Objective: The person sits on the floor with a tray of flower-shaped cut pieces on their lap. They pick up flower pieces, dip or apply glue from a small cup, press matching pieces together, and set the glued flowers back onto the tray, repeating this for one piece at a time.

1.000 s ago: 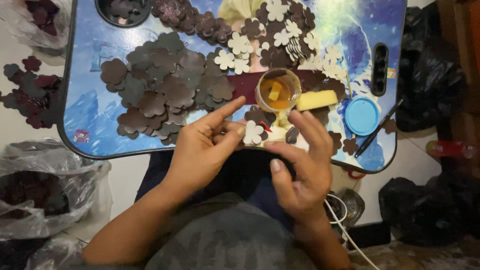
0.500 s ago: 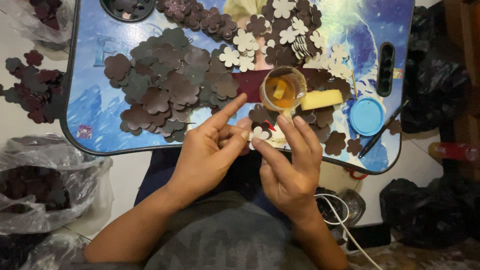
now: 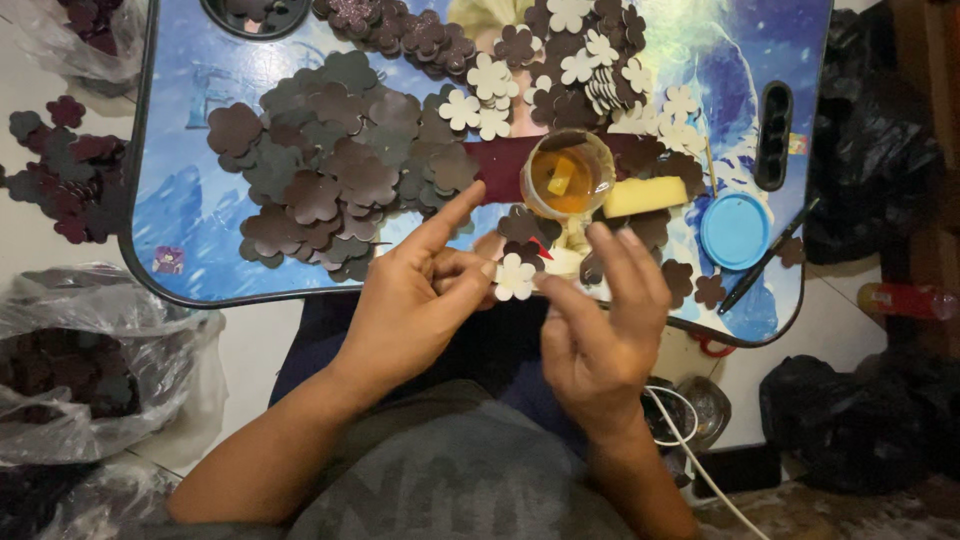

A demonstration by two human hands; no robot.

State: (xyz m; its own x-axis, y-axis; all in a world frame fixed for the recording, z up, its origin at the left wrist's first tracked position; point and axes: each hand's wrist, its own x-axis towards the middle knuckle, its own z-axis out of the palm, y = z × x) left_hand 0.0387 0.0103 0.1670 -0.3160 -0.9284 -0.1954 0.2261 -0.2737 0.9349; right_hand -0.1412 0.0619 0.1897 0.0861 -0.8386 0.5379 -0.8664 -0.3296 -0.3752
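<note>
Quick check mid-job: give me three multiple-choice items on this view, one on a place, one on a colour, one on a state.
1. Where is the sponge?
A. right of the glue cup
B. on the floor
C. in a bag

2. What colour is the round lid?
A. red
B. blue
C. green

3. What does the left hand hold?
A. a pen
B. nothing
C. a cream flower cutout

Answers:
1 A, the yellow block lies beside the cup on the tray.
2 B, it is plain blue.
3 C, the thumb and fingers pinch it.
</note>
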